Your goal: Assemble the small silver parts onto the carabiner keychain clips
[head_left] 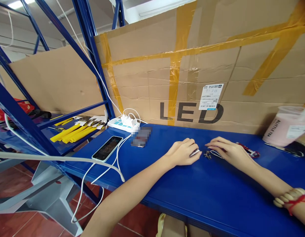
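On the blue shelf top, my left hand is closed around a small flat whitish piece, whose edge shows between the fingers. To its right, my right hand reaches leftward with fingers stretched out and slightly apart. Small dark metal pieces lie between the two hands. A thin pale-and-dark cord loop is under my right fingers; whether they touch it I cannot tell. Partly hidden behind my right hand is a red patterned strap-like item.
A pink drink cup stands at the right beside a dark item with a ring. To the left lie a phone, white cables and a power strip. Yellow-handled tools rest farther left. A cardboard panel rises behind.
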### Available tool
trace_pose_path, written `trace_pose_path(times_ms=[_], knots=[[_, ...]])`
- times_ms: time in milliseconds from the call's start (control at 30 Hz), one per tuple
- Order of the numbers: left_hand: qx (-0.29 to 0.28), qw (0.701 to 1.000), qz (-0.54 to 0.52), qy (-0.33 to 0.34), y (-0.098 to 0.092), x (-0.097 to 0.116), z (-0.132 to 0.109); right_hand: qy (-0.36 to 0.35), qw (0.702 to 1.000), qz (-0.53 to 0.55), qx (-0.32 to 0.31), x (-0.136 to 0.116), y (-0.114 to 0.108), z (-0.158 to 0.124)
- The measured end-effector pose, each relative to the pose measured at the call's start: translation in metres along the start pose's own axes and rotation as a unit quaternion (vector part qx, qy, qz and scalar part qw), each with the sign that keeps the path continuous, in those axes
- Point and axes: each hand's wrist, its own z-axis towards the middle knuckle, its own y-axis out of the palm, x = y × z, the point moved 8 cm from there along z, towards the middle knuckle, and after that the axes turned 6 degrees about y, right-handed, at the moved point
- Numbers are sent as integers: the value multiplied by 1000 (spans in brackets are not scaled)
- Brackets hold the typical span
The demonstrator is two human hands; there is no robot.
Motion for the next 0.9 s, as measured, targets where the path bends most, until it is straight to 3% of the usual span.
trace_pose_path(times_ms=[100,367,567,767,900], knots=[[4,1000,4,2,-1,-3,-1,22,1000,13,9,10,-2,1],[6,1000,7,0,1,-10,-2,21,1000,7,-11,8,4,0],[-21,1000,1,-8,7,-9,-1,49,994,97,16,5,-9,6],[-43,999,-20,11,16,-4,-2,169,951,258,5,1,-6,7],[-37,999,-24,11,19,-4,-2,186,933,308,-15,-6,2,4]])
